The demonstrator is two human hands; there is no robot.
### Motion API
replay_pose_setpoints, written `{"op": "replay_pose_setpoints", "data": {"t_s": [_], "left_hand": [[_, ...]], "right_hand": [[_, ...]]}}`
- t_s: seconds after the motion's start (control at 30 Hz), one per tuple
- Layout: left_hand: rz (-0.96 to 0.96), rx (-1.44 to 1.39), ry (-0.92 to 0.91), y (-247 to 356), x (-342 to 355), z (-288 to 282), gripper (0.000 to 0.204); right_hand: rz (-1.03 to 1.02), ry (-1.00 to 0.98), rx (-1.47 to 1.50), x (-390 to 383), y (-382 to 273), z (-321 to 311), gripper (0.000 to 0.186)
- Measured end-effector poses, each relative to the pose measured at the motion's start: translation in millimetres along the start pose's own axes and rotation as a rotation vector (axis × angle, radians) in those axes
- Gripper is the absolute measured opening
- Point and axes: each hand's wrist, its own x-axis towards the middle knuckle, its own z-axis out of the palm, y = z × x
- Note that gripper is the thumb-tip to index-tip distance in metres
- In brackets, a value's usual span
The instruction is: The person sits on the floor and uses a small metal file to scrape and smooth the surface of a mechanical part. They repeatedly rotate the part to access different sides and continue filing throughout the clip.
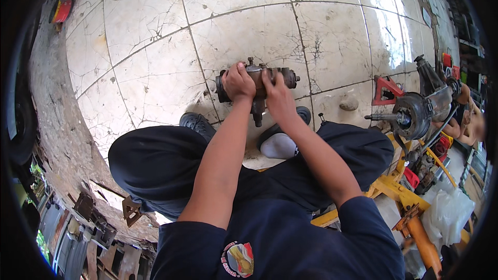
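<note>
A greasy, dark metal steering gearbox (256,78) lies crosswise in front of my feet, apparently on the tiled floor. It has a wide round end at the left, a narrower stepped end at the right and a stub shaft (258,114) toward me. My left hand (239,84) is closed over its left part, thumb and fingers partly hidden. My right hand (278,96) grips the body right of the middle, its fingers bent over the top. The underside of the gearbox is hidden.
A red stand (386,91) and an axle assembly with a round hub (411,115) are at the right. A stone (348,104) lies near my right knee. Yellow metal frame (397,189) and a plastic bag (448,215) sit lower right. Another person (469,122) is at the far right.
</note>
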Motion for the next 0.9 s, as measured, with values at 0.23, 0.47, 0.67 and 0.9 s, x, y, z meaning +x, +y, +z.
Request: {"op": "replay_pose_setpoints", "data": {"t_s": [0.23, 0.47, 0.67, 0.9], "left_hand": [[0.004, 0.042, 0.048, -5, -4, 5, 0.042], [0.051, 0.016, 0.062, -6, 4, 5, 0.041], [0.003, 0.013, 0.02, 2, 0, 4, 0.042], [-0.005, 0.026, 0.003, 3, 4, 1, 0.043]], "right_hand": [[0.048, -0.145, 0.022, -21, -7, -10, 0.061], [0.118, -0.176, 0.098, -20, -6, -7, 0.062], [0.075, -0.003, 0.102, -7, 4, -3, 0.061], [0.109, -0.094, 0.11, -2, -4, -6, 0.061]]}}
